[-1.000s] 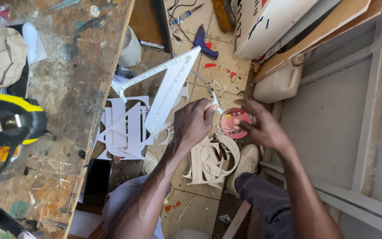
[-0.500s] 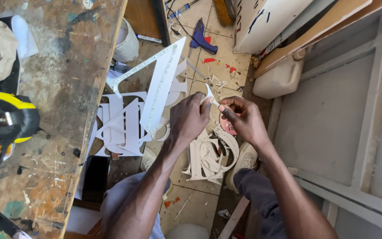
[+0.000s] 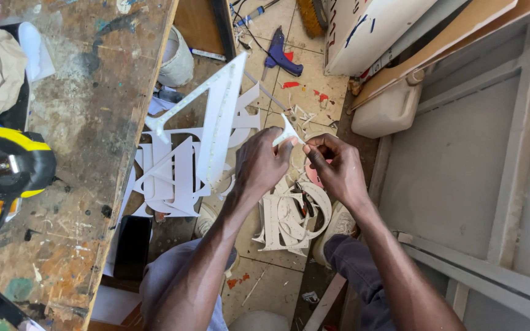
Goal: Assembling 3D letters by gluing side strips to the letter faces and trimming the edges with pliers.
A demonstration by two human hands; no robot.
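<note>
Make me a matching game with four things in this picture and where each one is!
Things:
1. small white plastic piece
2. blue glue gun
3. yellow and black power tool
4. white jerrycan

Places:
A. on the workbench
B. between the left hand and right hand
C. on the floor under the leaning boards
D. on the floor tiles near red scraps

Pairs: 1-B, 2-D, 3-A, 4-C

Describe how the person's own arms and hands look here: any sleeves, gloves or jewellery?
Both forearms are bare to the edge of the picture, no sleeves showing. The left hand and right hand wear no gloves, and no rings, watch or bracelets are visible.
</note>
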